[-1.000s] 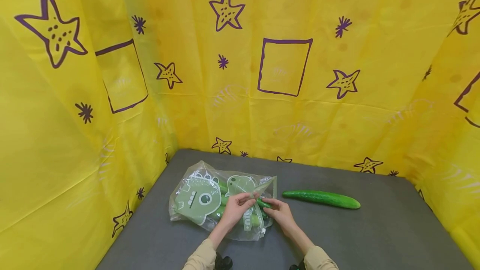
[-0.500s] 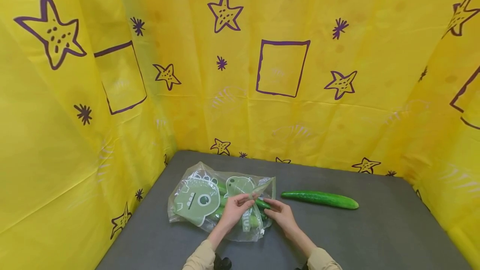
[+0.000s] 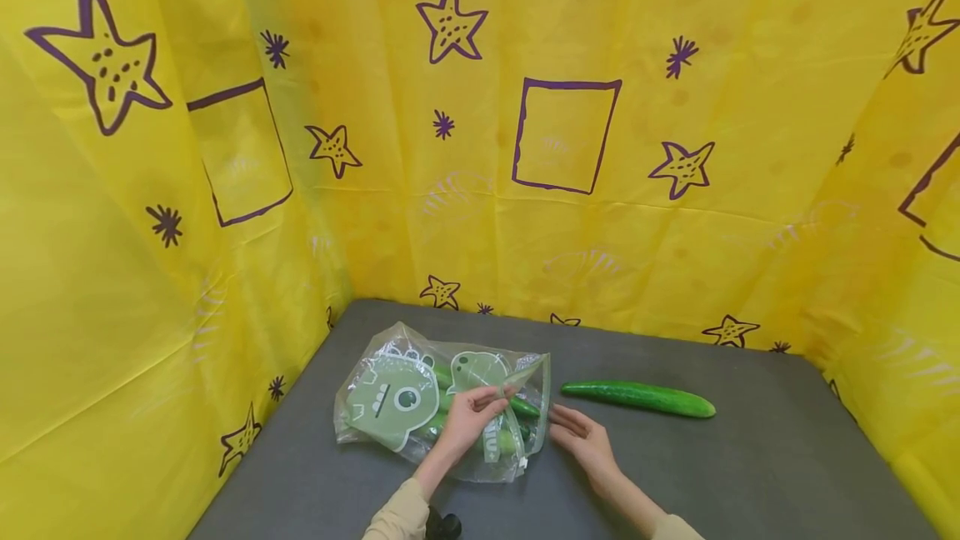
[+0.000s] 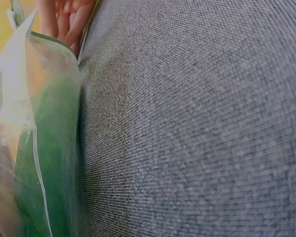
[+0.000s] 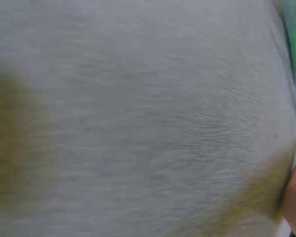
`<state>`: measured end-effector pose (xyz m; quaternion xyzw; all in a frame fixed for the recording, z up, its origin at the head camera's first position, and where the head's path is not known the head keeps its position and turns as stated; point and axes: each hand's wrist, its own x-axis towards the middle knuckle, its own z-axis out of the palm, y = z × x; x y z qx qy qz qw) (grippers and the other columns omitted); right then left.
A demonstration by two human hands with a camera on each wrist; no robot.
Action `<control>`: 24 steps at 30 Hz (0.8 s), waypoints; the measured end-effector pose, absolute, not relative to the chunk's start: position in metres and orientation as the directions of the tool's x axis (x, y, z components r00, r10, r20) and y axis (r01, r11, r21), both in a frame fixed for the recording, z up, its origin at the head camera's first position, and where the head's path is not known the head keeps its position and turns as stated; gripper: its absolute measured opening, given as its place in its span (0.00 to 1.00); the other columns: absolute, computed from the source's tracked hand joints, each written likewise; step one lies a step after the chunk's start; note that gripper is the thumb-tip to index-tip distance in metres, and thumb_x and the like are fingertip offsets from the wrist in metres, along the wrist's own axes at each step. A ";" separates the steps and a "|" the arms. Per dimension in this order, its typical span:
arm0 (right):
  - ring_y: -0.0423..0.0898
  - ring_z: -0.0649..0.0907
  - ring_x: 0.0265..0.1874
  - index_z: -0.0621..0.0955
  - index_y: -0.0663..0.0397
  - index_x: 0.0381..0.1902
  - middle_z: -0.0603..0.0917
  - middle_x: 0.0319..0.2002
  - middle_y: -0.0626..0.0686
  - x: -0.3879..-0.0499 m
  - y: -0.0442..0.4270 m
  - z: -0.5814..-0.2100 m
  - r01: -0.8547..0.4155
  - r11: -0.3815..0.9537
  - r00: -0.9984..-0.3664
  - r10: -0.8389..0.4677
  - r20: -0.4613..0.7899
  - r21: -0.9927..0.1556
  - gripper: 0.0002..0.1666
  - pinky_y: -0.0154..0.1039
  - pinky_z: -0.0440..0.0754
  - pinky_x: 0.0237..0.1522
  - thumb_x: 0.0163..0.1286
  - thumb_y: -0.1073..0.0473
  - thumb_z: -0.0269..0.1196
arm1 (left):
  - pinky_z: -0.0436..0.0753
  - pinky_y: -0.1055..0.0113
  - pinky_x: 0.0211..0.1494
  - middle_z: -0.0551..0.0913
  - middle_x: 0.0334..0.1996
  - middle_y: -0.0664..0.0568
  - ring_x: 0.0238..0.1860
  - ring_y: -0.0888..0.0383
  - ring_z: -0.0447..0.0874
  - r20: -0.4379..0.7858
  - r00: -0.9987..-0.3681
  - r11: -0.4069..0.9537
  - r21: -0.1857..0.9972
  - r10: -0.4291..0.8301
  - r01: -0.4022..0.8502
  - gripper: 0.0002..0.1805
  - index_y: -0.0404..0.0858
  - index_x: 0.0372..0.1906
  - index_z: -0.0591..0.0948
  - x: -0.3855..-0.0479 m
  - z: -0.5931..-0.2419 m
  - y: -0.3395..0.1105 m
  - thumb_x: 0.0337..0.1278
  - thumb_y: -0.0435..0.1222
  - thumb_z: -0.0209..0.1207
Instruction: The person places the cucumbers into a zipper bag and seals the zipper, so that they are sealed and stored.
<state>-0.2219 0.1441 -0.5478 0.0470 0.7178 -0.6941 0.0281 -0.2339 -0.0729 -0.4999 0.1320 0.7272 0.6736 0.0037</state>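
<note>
Pulled back rightward from the bag's mouth since half a second ago: right hand [image 3: 588,447], now with fingers loosely extended and released, just right of the clear plastic bag [image 3: 408,417]. Pinching a fold near the bag's mouth: left hand [image 3: 472,419], lying across the front of the film. One bag in all, thin, glossy and crinkled, printed with two pale-green cartoon heads, edged by a green strip with one small white slider [image 3: 522,463] at the near corner. Inside the bag, several long smooth cucumbers [image 3: 525,407], exact count hidden by print and folds. Right of the bag and well apart from the left hand, one loose cucumber [image 3: 637,398], long, slightly bumpy, paler at the far-right end. Under the bag, one grey table [image 3: 750,457], finely woven in the left wrist view. On the near side of the bag, two beige sleeves [image 3: 399,513] and one dark object [image 3: 444,525]. Behind and left of the bag, creased yellow fabric [image 3: 390,232] with purple-outlined stars and three box outlines, one cut off by the frame.
</note>
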 end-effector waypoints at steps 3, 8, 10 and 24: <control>0.48 0.84 0.50 0.73 0.68 0.59 0.79 0.56 0.66 -0.212 0.148 -0.547 0.099 0.059 -0.993 0.068 -0.095 -0.993 0.27 0.24 0.80 0.45 0.62 0.66 0.64 | 0.81 0.78 0.47 0.83 0.47 0.33 0.41 0.69 0.84 0.174 -0.964 0.059 0.980 0.199 0.189 0.15 0.25 0.47 0.80 -0.234 -0.500 -0.073 0.57 0.29 0.61; 0.36 0.85 0.43 0.74 0.69 0.59 0.79 0.56 0.66 -0.200 0.155 -0.545 0.097 0.087 -0.987 0.134 -0.085 -0.991 0.27 0.22 0.79 0.44 0.61 0.67 0.64 | 0.81 0.77 0.47 0.83 0.47 0.34 0.41 0.69 0.84 0.173 -0.965 0.068 0.979 0.198 0.190 0.15 0.26 0.48 0.80 -0.234 -0.500 -0.073 0.57 0.30 0.61; 0.32 0.84 0.41 0.74 0.68 0.59 0.79 0.56 0.65 -0.197 0.159 -0.542 0.106 0.112 -0.984 0.153 -0.088 -0.988 0.27 0.22 0.79 0.43 0.61 0.67 0.64 | 0.81 0.77 0.47 0.83 0.47 0.34 0.41 0.68 0.85 0.170 -0.966 0.068 0.980 0.195 0.187 0.15 0.26 0.48 0.80 -0.235 -0.500 -0.073 0.57 0.30 0.61; 0.21 0.80 0.34 0.65 0.70 0.65 0.86 0.42 0.38 -0.194 0.221 -0.527 0.170 -0.011 -0.923 0.348 -0.163 -0.985 0.36 0.19 0.79 0.39 0.63 0.63 0.65 | 0.81 0.78 0.48 0.82 0.48 0.34 0.42 0.69 0.84 0.173 -0.964 0.053 0.981 0.201 0.187 0.15 0.26 0.48 0.80 -0.233 -0.500 -0.073 0.57 0.30 0.61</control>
